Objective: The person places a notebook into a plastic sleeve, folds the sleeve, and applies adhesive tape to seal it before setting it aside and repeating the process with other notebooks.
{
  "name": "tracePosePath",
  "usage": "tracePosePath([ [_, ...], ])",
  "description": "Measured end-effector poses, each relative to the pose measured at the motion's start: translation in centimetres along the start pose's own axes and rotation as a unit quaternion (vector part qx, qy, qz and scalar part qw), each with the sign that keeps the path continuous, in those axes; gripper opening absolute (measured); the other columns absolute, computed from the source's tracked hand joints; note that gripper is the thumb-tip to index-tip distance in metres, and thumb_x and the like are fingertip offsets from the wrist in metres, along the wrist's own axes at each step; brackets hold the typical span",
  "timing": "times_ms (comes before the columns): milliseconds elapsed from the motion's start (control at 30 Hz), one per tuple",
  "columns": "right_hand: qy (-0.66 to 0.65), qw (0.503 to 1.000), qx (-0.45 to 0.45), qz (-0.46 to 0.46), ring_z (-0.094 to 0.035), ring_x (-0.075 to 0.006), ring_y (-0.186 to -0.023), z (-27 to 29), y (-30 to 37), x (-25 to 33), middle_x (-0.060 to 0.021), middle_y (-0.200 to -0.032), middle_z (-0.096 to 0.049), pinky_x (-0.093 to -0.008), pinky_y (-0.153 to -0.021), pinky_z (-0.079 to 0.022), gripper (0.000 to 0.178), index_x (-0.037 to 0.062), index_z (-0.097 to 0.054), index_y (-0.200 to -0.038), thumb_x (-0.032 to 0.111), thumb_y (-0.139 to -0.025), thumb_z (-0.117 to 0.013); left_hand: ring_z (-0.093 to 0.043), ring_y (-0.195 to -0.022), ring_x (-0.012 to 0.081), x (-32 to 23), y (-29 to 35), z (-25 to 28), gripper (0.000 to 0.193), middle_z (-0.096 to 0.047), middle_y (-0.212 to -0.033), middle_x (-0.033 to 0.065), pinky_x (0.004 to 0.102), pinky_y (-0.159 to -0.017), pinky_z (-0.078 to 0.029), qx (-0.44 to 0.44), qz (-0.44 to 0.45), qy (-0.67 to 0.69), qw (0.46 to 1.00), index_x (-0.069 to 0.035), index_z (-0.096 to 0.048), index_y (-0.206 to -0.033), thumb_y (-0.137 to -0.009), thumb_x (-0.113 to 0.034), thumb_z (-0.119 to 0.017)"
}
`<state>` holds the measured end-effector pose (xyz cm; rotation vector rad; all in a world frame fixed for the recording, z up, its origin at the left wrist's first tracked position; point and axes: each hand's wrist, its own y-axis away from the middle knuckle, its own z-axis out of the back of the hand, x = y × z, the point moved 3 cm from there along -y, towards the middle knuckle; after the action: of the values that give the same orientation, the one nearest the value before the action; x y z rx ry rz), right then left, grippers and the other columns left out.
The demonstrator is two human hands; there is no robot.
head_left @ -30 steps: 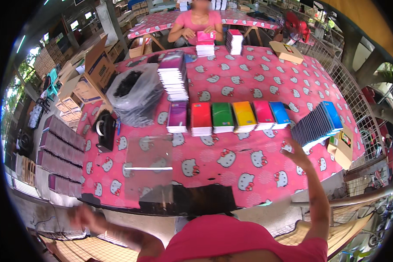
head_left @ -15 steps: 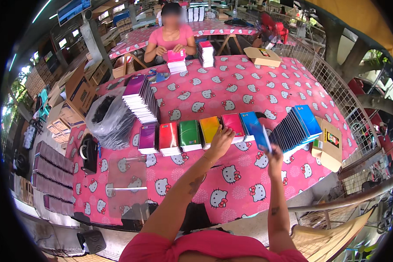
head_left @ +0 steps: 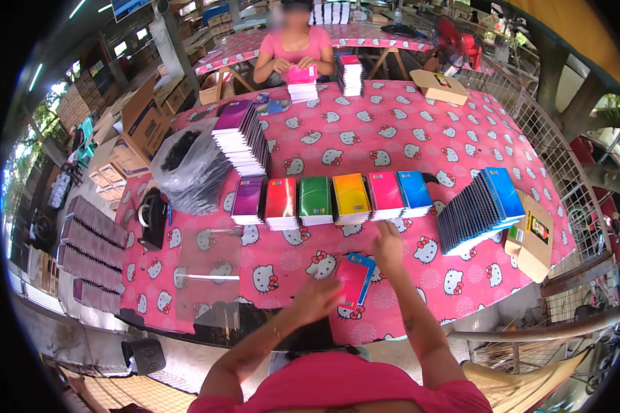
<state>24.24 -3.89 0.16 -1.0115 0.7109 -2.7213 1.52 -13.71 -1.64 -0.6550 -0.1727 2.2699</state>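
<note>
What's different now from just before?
The right hand let go of the blue notebook, which moved left and closer, and lies partly under a pink notebook. The left hand drew back from the row of stacks to beside the pink notebook. The row stayed put.

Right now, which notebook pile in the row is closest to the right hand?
The pink pile, between the yellow pile and blue pile; the right hand is just in front of that one.
</note>
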Motion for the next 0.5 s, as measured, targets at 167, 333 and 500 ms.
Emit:
tracePosePath([
  [167, 0.178, 0.978, 0.026, 0.104, -0.063, -0.0311, -0.099, -3.9, -5.5, 1.2, -0.0124, -0.106, -0.065, -0.0431, -0.087, -0.049, 0.034, 0.0078, -0.064, -0.115, 0.009, -0.08, -0.066, -0.055, -0.124, 0.0285, 7.9, -12.8, 4.8, 0.05, -0.06, -0.127, 0.0165, 0.0539, -0.113, -0.029, -0.195, 0.091, -0.22, 0.952, -0.003, -0.055, -0.128, -0.079, -0.005, -0.064],
  [333, -0.162, 0.985, -0.049, -0.044, -0.067, -0.0298, -0.1, 2.5, 0.4, 2.5, -0.0121, -0.106, -0.069, -0.0397, -0.092, -0.049, 0.027, 0.0047, -0.068, -0.107, 0.0, -0.081, -0.064, -0.06, -0.116, 0.0273, 11.0, -8.7, 7.1, 0.044, -0.067, -0.116, 0.0101, 0.0523, -0.112, -0.032, -0.186, 0.05, -0.177, 0.965, -0.006, -0.06, -0.122, -0.078, -0.002, -0.062],
  [500, -0.063, 0.982, 0.128, 0.126, -0.065, -0.0348, -0.105, 0.9, 9.8, -3.1, -0.0154, -0.12, -0.066, -0.0367, -0.086, -0.052, 0.028, 0.0022, -0.067, -0.103, -0.009, -0.079, -0.057, -0.061, -0.114, 0.0289, 1.7, -3.9, 5.5, 0.035, -0.064, -0.119, 0.0111, 0.0458, -0.102, -0.045, -0.118, -0.058, -0.051, 0.99, -0.007, -0.062, -0.12, -0.085, -0.006, -0.059],
])
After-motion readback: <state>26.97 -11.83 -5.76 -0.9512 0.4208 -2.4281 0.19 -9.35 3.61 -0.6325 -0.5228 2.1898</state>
